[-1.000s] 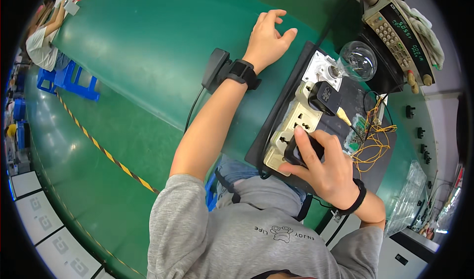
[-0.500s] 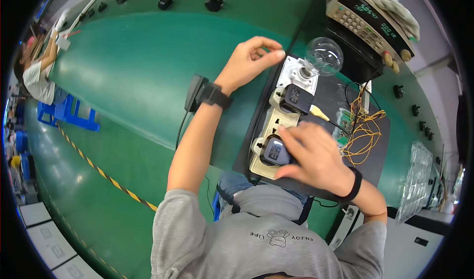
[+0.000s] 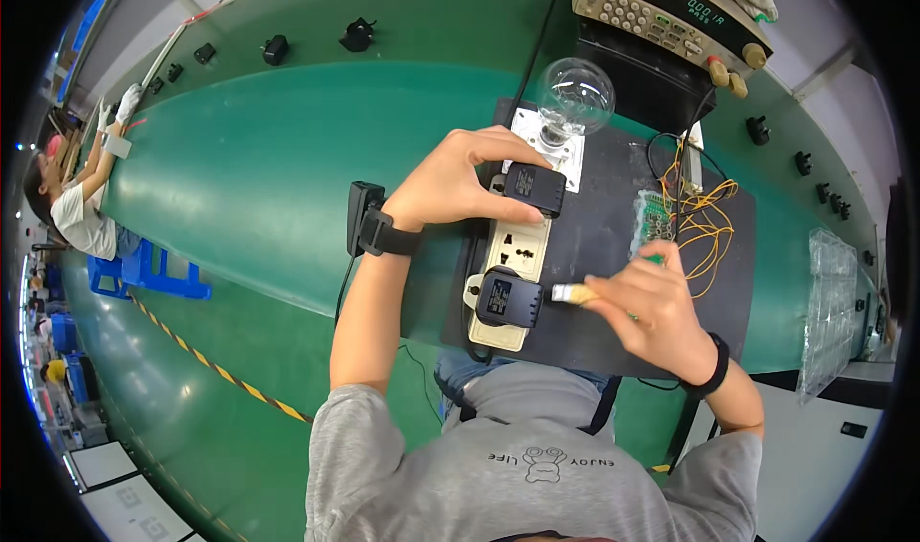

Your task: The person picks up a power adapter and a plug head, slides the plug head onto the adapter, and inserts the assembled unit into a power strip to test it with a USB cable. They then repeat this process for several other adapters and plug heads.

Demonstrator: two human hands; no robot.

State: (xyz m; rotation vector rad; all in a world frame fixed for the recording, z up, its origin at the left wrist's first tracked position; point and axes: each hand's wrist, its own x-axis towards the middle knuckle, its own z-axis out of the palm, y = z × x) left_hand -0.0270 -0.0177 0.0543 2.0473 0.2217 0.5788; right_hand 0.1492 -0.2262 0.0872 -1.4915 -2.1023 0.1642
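Observation:
Thumb and fingers of my left hand (image 3: 470, 180) close round the upper black power adapter (image 3: 537, 190), which sits in a cream power strip (image 3: 520, 245). My right hand (image 3: 654, 307) pinches a USB plug (image 3: 573, 294) with a yellowish grip and pale metal end. That plug points left at the lower black power adapter (image 3: 510, 299), with a small gap between them. The lower adapter is seated at the near end of the strip. Beyond the upper adapter, a clear glass bulb (image 3: 575, 96) stands in a white lamp holder (image 3: 573, 163).
Right of the strip lie a green circuit board (image 3: 654, 218) and tangled yellow wires (image 3: 714, 221) on a black mat (image 3: 599, 240). A bench meter (image 3: 671, 15) stands behind. Plug adapters (image 3: 358, 35) line the table's edge. A co-worker (image 3: 81, 207) sits far left.
My left hand has come from beside the lamp holder onto the upper adapter. My right hand has left the lower adapter and now holds the USB plug, which is out of the upper adapter.

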